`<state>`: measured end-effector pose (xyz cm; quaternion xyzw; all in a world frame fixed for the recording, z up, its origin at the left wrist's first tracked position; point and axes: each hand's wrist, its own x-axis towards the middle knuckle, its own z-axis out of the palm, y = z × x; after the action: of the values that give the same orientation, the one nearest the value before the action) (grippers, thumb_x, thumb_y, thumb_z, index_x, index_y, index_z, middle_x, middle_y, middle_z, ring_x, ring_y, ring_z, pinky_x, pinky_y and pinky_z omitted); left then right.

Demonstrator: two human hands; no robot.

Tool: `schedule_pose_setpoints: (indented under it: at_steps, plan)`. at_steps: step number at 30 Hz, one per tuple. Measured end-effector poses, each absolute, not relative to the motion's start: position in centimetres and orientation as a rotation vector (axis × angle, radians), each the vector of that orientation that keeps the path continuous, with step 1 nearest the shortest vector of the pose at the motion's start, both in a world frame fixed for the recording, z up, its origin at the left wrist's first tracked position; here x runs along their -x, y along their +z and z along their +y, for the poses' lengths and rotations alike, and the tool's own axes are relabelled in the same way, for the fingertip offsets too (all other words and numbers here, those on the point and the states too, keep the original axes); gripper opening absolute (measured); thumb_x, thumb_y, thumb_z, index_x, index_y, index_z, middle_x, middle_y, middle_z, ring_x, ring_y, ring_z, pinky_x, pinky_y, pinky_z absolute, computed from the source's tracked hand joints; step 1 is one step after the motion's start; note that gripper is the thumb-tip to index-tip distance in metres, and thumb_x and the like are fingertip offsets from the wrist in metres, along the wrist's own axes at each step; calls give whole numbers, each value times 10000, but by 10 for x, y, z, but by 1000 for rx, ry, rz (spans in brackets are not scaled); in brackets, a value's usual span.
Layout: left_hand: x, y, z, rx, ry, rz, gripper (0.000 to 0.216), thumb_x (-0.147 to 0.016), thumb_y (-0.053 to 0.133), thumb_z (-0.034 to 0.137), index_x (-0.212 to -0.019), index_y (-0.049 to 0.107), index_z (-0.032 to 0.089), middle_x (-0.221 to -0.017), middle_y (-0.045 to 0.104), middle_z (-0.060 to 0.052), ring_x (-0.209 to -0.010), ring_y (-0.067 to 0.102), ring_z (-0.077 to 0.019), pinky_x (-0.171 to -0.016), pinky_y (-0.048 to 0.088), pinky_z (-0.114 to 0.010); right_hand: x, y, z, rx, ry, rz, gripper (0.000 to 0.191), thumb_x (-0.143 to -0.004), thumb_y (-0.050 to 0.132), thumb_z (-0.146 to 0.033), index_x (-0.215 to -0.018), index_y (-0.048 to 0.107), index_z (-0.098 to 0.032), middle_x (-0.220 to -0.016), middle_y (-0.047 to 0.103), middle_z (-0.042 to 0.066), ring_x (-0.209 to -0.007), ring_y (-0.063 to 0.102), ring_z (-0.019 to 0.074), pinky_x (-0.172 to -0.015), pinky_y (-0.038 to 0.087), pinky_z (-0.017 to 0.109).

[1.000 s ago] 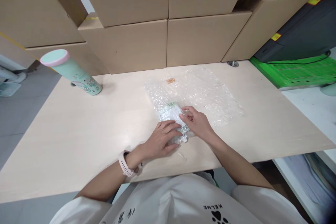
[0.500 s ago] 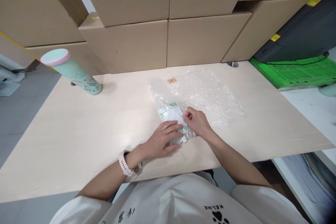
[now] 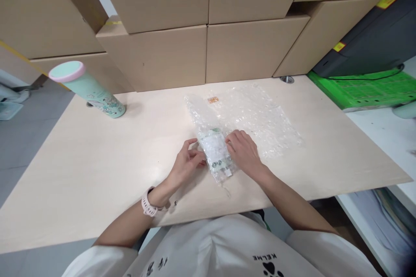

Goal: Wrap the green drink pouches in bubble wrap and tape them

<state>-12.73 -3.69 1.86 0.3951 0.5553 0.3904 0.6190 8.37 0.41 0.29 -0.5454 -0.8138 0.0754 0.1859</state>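
A small flat packet [image 3: 216, 149] with a white label and green print lies under clear bubble wrap [image 3: 260, 117], which spreads out flat to its upper right. At the packet's left edge is my left hand [image 3: 186, 162], its index finger and the others apart, fingertips touching the wrap's side. My right hand [image 3: 243, 151] rests on the right edge with curled fingers closed on the bubble wrap; their tips are partly hidden. An orange mark [image 3: 213, 100] shows on the far part of the wrap.
A mint tumbler [image 3: 94, 93] with a pink rim stands at the left of the wooden table [image 3: 130, 173]. Stacked cardboard boxes [image 3: 240, 47] line the back edge. To the right are a green plastic pallet [image 3: 367, 91] and a dark case [image 3: 367, 39].
My left hand has moved off the top of the packet to its left side, uncovering the label. My right hand has turned palm down at the right edge.
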Motion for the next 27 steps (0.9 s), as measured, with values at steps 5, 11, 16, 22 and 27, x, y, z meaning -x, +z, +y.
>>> schedule_pose_setpoints:
  at_steps: [5,11,16,22,27]
  plan:
    - [124,26,-42,-826,1033,1064,625,-803,737,296,-1331,422,187,-915,726,-46,-837,691,-177,-861,538,-376,-86,2,6,1483,658,-2265,228,-943,384,-143,-971,604,-194,-997,657,68,-813,613,183,-698,429,304]
    - [128,26,-50,-1460,1067,924,377,-928,624,329,-1290,572,236,-1419,557,-113,-1308,519,-257,-1107,400,-443,-82,7,3,1121,1394,-1900,278,-960,474,-330,-1165,628,-223,-1094,705,57,-985,661,213,-828,504,334]
    - [123,14,-50,-2159,947,892,566,-921,627,287,-1454,438,286,-1551,416,-106,-1377,412,-267,-1110,392,-492,-81,6,5,1023,1748,-1692,279,-850,605,-313,-1071,706,-176,-964,742,46,-894,672,224,-752,521,315]
    - [117,-3,-52,-2515,666,932,688,-960,547,308,-1564,219,271,-1618,293,-109,-1471,318,-268,-1165,307,-495,-97,11,9,1243,1351,-2042,156,-793,569,-215,-746,710,-167,-794,731,24,-763,660,219,-680,471,286]
    - [113,-9,-55,-2621,466,1044,710,-974,488,309,-1581,127,247,-1643,219,-105,-1514,236,-263,-1186,248,-521,-108,16,14,1436,1007,-2265,210,-833,514,-220,-696,669,-187,-675,691,10,-630,614,189,-599,399,270]
